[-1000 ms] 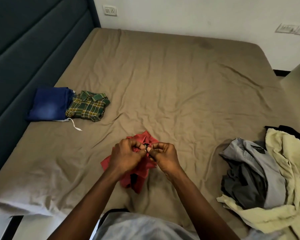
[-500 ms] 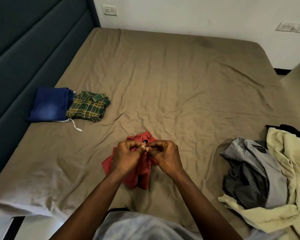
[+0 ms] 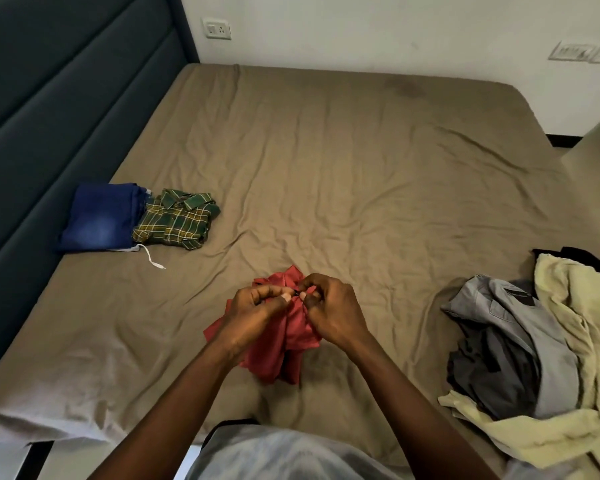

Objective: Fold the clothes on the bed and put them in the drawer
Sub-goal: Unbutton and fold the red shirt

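A crumpled red garment (image 3: 278, 344) hangs bunched above the near middle of the bed (image 3: 326, 168). My left hand (image 3: 253, 313) and my right hand (image 3: 329, 310) both pinch its upper edge, fingertips almost touching around a small dark button. A folded blue denim piece (image 3: 99, 218) and a folded green plaid shirt (image 3: 177, 220) lie side by side at the left by the headboard. An unfolded heap lies at the right edge: a grey shirt (image 3: 520, 344), a pale yellow garment (image 3: 582, 358) and something black behind.
A dark teal padded headboard (image 3: 49, 116) runs along the left. The wrinkled tan sheet stretches to the white wall, which carries a socket (image 3: 218, 28) and a switch plate (image 3: 584, 51). A white drawstring (image 3: 153, 259) trails from under the folded pile. No drawer is in view.
Both hands stay pinched on the red garment's top edge; they have shifted slightly and the cloth hangs a little more gathered below them.
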`<action>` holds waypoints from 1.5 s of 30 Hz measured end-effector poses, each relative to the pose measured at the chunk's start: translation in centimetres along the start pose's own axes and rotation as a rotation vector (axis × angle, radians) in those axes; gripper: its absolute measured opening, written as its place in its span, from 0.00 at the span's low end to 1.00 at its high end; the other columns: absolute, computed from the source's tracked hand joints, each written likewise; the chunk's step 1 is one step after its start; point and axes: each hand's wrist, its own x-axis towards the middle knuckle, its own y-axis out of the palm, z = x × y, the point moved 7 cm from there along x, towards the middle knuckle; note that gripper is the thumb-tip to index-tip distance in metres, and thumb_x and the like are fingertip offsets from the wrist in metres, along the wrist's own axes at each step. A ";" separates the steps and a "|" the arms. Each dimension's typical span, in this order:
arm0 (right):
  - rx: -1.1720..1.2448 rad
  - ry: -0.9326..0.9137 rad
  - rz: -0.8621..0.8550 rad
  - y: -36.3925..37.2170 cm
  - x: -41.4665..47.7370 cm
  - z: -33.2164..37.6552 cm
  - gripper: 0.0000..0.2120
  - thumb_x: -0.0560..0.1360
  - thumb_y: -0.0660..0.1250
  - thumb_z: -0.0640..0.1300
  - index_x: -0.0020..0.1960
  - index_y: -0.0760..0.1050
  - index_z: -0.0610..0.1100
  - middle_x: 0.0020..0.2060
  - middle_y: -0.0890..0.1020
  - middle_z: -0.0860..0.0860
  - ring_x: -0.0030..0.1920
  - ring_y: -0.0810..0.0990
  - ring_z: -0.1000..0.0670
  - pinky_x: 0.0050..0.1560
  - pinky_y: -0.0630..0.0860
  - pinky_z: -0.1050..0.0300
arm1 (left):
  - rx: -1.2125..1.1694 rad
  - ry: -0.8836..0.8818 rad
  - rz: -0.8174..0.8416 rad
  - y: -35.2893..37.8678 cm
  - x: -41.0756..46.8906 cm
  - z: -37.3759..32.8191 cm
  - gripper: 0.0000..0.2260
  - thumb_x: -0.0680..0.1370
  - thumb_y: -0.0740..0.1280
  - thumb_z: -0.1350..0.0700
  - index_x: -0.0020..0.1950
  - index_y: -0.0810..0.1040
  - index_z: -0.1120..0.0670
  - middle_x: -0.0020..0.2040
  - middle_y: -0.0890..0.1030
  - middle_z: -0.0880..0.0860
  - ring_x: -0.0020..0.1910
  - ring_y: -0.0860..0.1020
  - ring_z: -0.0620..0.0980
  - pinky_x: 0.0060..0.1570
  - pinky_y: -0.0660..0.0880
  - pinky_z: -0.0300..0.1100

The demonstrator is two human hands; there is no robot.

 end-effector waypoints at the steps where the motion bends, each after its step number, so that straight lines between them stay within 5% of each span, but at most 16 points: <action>1: -0.088 -0.084 -0.041 -0.2 -0.2 0.7 0.12 0.77 0.63 0.40 0.53 0.83 0.50 0.44 0.86 0.52 0.43 0.83 0.53 0.44 0.78 0.58 | -0.050 -0.026 -0.016 0.4 -0.1 0.2 0.06 0.80 0.69 0.64 0.53 0.86 0.61 0.51 0.87 0.58 0.54 0.84 0.54 0.59 0.79 0.46; 6: -0.327 -0.260 -0.125 -0.1 -1.0 1.7 0.08 0.76 0.63 0.42 0.52 0.78 0.44 0.44 0.80 0.44 0.43 0.81 0.39 0.42 0.74 0.49 | -0.442 -0.216 -0.043 2.8 -0.9 0.3 0.07 0.81 0.67 0.64 0.53 0.83 0.68 0.44 0.86 0.61 0.41 0.85 0.54 0.37 0.82 0.41; 13: -0.412 -0.286 -0.250 -1.1 -1.7 1.8 0.06 0.73 0.71 0.44 0.49 0.79 0.45 0.40 0.78 0.46 0.36 0.80 0.42 0.36 0.65 0.57 | -0.526 -0.303 -0.012 3.9 -1.2 1.0 0.12 0.81 0.69 0.59 0.57 0.82 0.68 0.50 0.86 0.64 0.42 0.86 0.54 0.39 0.83 0.43; 16: -0.104 -0.311 -0.149 -0.7 -2.3 1.9 0.10 0.77 0.65 0.40 0.56 0.82 0.46 0.46 0.83 0.51 0.45 0.81 0.52 0.45 0.72 0.63 | -0.527 -0.291 -0.071 3.6 -1.1 1.0 0.10 0.79 0.71 0.60 0.54 0.83 0.67 0.46 0.86 0.62 0.38 0.86 0.52 0.36 0.83 0.42; 19: 0.292 -0.032 -0.021 -0.5 -1.8 -0.3 0.10 0.80 0.67 0.42 0.59 0.82 0.47 0.45 0.87 0.52 0.45 0.85 0.57 0.49 0.80 0.61 | -0.468 -0.250 -0.053 2.8 -0.8 1.2 0.05 0.78 0.71 0.64 0.50 0.83 0.67 0.43 0.86 0.62 0.37 0.85 0.53 0.36 0.83 0.44; 22: 0.392 0.085 0.052 0.2 -1.2 -1.5 0.04 0.78 0.71 0.42 0.51 0.84 0.46 0.39 0.87 0.49 0.41 0.87 0.51 0.47 0.84 0.51 | -0.399 -0.189 -0.031 2.1 -0.8 1.1 0.02 0.77 0.70 0.67 0.47 0.83 0.64 0.42 0.85 0.62 0.39 0.84 0.53 0.41 0.83 0.43; 26: 0.513 0.104 0.062 0.7 -1.5 -0.9 0.08 0.82 0.67 0.44 0.47 0.83 0.42 0.35 0.83 0.48 0.36 0.82 0.52 0.39 0.79 0.57 | -0.222 -0.050 -0.029 2.0 -0.8 0.7 0.02 0.79 0.70 0.67 0.47 0.82 0.65 0.41 0.84 0.59 0.40 0.82 0.51 0.44 0.80 0.42; 29: 0.818 0.436 0.174 2.0 -1.4 -1.5 0.15 0.82 0.64 0.56 0.47 0.81 0.45 0.37 0.82 0.48 0.40 0.80 0.49 0.44 0.77 0.53 | 0.031 0.139 0.000 1.6 -1.1 0.0 0.02 0.77 0.73 0.62 0.45 0.83 0.58 0.42 0.85 0.54 0.44 0.81 0.47 0.49 0.78 0.45; 31: 0.915 0.667 0.307 3.5 -0.8 -2.9 0.16 0.79 0.68 0.59 0.50 0.82 0.46 0.39 0.84 0.48 0.42 0.81 0.47 0.56 0.78 0.46 | 0.128 0.239 0.153 2.4 -1.8 -0.4 0.02 0.76 0.74 0.59 0.45 0.82 0.56 0.44 0.84 0.54 0.46 0.81 0.47 0.51 0.76 0.44; 34: 1.060 0.803 0.393 5.7 0.1 -3.7 0.17 0.70 0.74 0.39 0.58 0.79 0.38 0.44 0.84 0.42 0.42 0.84 0.44 0.60 0.81 0.42 | 0.267 0.216 0.496 3.8 -3.4 0.1 0.05 0.77 0.75 0.61 0.45 0.84 0.52 0.45 0.85 0.49 0.48 0.82 0.44 0.52 0.76 0.40; 36: 1.145 0.762 0.316 6.4 0.8 -3.6 0.10 0.76 0.64 0.30 0.56 0.79 0.34 0.43 0.85 0.39 0.38 0.86 0.43 0.45 0.85 0.45 | 0.253 0.054 0.541 2.7 -3.9 1.0 0.01 0.77 0.75 0.57 0.46 0.85 0.52 0.44 0.85 0.48 0.45 0.81 0.42 0.48 0.76 0.37; 37: 1.147 0.702 0.279 6.5 1.1 -3.4 0.12 0.77 0.62 0.27 0.57 0.79 0.34 0.44 0.85 0.38 0.38 0.86 0.43 0.42 0.85 0.48 | 0.179 -0.043 0.434 1.1 -3.4 1.6 0.06 0.77 0.74 0.51 0.47 0.86 0.52 0.43 0.85 0.49 0.42 0.81 0.42 0.45 0.76 0.37; 40: 0.994 0.478 0.261 5.6 0.8 -1.1 0.24 0.72 0.53 0.19 0.56 0.80 0.36 0.47 0.84 0.40 0.40 0.85 0.47 0.43 0.84 0.55 | -0.068 -0.307 -0.001 -4.5 -1.1 4.0 0.22 0.78 0.66 0.36 0.55 0.85 0.54 0.49 0.86 0.58 0.42 0.82 0.48 0.41 0.79 0.41; 42: 0.835 0.267 0.376 5.0 -0.9 2.1 0.27 0.69 0.51 0.18 0.53 0.82 0.37 0.44 0.86 0.45 0.41 0.85 0.52 0.44 0.82 0.60 | -0.231 -0.442 -0.017 -5.5 0.4 4.7 0.26 0.78 0.64 0.31 0.59 0.84 0.52 0.51 0.85 0.57 0.48 0.82 0.54 0.50 0.79 0.49; 44: 0.634 0.082 0.512 5.2 -3.3 5.3 0.27 0.67 0.55 0.20 0.53 0.83 0.40 0.43 0.87 0.53 0.42 0.83 0.58 0.46 0.78 0.65 | -0.321 -0.434 0.109 -4.7 1.7 2.9 0.20 0.81 0.65 0.39 0.58 0.85 0.54 0.51 0.86 0.57 0.50 0.84 0.55 0.54 0.81 0.52; 45: 0.555 0.011 0.585 5.6 -4.1 6.5 0.25 0.68 0.59 0.23 0.55 0.84 0.41 0.44 0.86 0.54 0.43 0.82 0.59 0.46 0.77 0.66 | -0.333 -0.393 0.164 -4.2 2.3 1.4 0.13 0.83 0.65 0.50 0.55 0.85 0.56 0.47 0.86 0.57 0.45 0.85 0.53 0.49 0.83 0.47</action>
